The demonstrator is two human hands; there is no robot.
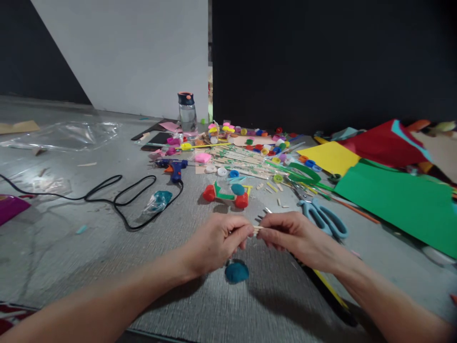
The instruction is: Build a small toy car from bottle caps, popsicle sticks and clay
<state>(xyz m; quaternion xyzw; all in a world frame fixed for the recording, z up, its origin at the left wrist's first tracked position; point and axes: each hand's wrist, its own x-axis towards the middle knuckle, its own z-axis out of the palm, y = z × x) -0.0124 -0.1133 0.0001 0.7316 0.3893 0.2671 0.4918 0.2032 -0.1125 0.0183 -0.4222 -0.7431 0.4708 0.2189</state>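
Note:
My left hand [228, 238] pinches one end of a few short, pale wooden sticks [256, 230]. The fingers of my right hand [291, 233] close on their other end, so the sticks bridge the small gap between both hands. Dark metal tips [264, 214] show just behind my right fingertips; the rest of that tool is hidden. Below my left hand lies a blue oval piece [237, 272]. Beyond the hands stands a small construction [225, 194] with red round ends, a green strip and a blue oval on top.
Light-blue scissors [323, 219] lie right of my right hand. A yellow-and-black tool [330, 295] runs under my right forearm. At left is a blue glue gun [174, 169] with a looping black cord [117, 202]. Sticks, coloured caps, a bottle [187, 114] and green sheet [400, 200] lie farther back.

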